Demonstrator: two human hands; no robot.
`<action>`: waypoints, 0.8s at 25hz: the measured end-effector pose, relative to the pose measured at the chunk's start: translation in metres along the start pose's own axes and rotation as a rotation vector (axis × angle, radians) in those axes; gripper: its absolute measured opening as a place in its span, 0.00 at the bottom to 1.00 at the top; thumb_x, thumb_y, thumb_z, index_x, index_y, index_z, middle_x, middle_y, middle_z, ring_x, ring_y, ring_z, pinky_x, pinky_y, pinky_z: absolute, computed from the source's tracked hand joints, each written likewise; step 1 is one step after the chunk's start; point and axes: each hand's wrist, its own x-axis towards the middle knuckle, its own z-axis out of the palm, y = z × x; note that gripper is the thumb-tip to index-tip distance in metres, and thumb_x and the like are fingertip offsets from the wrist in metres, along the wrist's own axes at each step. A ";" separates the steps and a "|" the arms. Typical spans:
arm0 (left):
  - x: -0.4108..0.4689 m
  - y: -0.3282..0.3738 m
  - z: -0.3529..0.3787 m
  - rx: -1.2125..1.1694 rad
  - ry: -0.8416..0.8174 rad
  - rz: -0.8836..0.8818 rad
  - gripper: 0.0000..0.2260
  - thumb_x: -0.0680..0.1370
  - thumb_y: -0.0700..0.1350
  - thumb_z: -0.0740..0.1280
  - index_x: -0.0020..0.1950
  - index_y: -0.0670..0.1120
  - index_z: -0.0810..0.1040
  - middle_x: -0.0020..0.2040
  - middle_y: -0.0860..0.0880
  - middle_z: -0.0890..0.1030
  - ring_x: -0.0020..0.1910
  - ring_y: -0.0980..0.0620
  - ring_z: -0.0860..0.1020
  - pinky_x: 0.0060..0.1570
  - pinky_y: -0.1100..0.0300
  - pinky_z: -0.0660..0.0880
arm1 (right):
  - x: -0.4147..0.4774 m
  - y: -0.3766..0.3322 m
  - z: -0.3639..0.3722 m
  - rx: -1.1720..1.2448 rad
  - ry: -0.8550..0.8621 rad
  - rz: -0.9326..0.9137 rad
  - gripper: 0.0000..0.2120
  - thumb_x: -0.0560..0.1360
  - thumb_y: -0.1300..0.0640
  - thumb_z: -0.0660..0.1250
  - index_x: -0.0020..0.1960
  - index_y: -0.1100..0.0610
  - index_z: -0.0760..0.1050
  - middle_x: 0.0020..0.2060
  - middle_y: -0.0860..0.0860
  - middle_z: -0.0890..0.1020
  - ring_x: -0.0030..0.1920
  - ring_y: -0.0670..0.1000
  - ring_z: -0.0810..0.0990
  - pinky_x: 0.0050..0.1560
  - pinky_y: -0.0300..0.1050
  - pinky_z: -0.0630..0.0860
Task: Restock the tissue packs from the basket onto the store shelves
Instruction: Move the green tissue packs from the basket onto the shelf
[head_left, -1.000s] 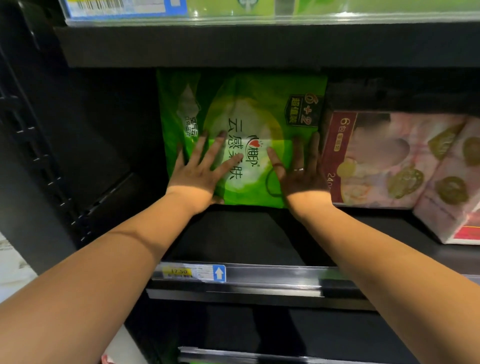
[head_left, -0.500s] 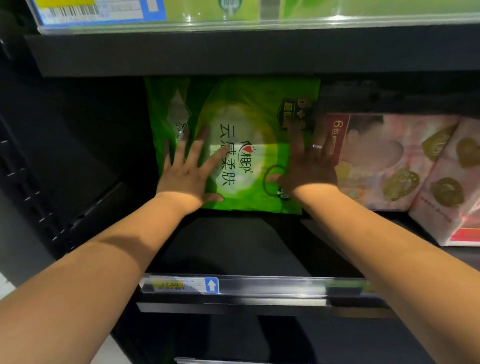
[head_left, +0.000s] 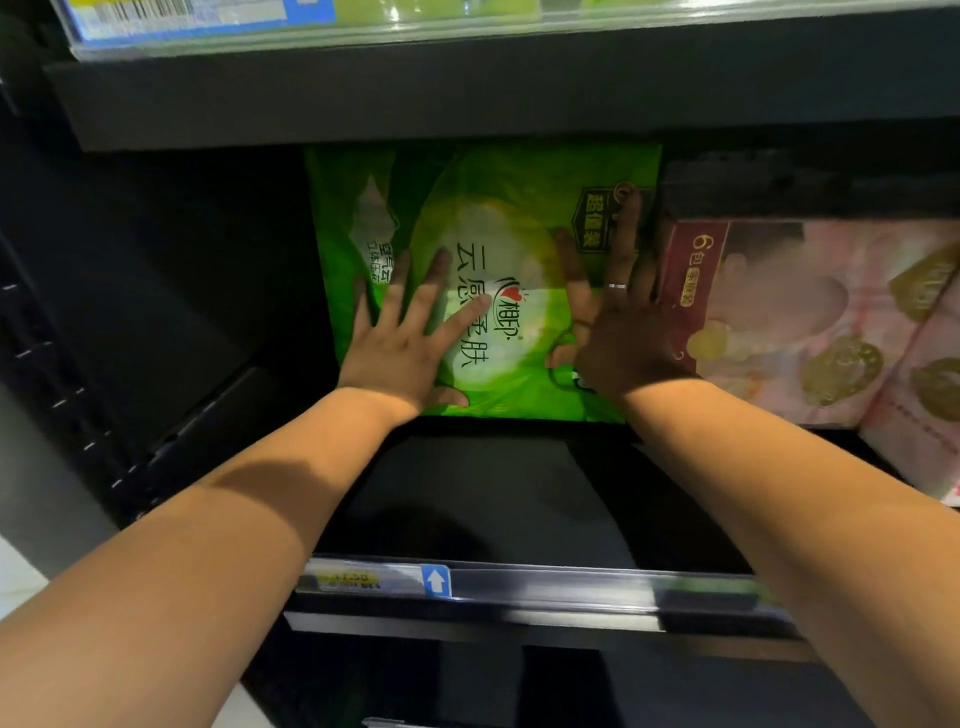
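— How is the pack held?

— It is not grasped. The left hand (head_left: 400, 353) is laid flat on the front face of the green tissue pack (head_left: 498, 208), with the fingers straight and spread. The right hand (head_left: 618, 332) is pressed flat on the right part of the same face, also with straight fingers. A ring (head_left: 616, 286) is seen on one finger.

— And where is the pack placed?

— It is stood upright near the back edge of the shelf (head_left: 493, 499), under the upper shelf (head_left: 467, 88). Just beside it, toward the right edge, pink tissue packs (head_left: 810, 322) are stacked. If they touch, it cannot be told.

— What is seen at the front edge?

— A price strip (head_left: 545, 587) is fixed along it, with a yellow price label (head_left: 348, 579) and a blue arrow tag (head_left: 435, 581). The left corner of the shelf is in shadow.
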 end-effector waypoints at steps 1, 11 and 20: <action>-0.001 0.003 -0.001 0.001 -0.001 -0.007 0.57 0.62 0.71 0.69 0.70 0.66 0.26 0.75 0.48 0.29 0.75 0.37 0.36 0.69 0.31 0.45 | -0.001 -0.003 -0.001 0.008 -0.028 0.014 0.61 0.60 0.33 0.74 0.78 0.47 0.40 0.76 0.68 0.47 0.71 0.75 0.55 0.63 0.72 0.63; -0.025 0.010 -0.016 -0.329 0.001 -0.220 0.47 0.66 0.59 0.76 0.77 0.56 0.53 0.78 0.43 0.46 0.75 0.38 0.49 0.71 0.39 0.54 | -0.046 -0.001 -0.031 0.253 -0.240 0.090 0.49 0.73 0.43 0.70 0.79 0.48 0.38 0.77 0.61 0.41 0.75 0.65 0.52 0.68 0.55 0.64; -0.010 0.007 -0.018 -0.969 0.128 -0.810 0.46 0.67 0.53 0.77 0.76 0.44 0.53 0.74 0.40 0.61 0.71 0.37 0.62 0.67 0.49 0.66 | -0.022 -0.008 -0.011 0.488 -0.320 0.308 0.46 0.75 0.60 0.64 0.77 0.41 0.35 0.76 0.67 0.45 0.60 0.70 0.75 0.55 0.57 0.75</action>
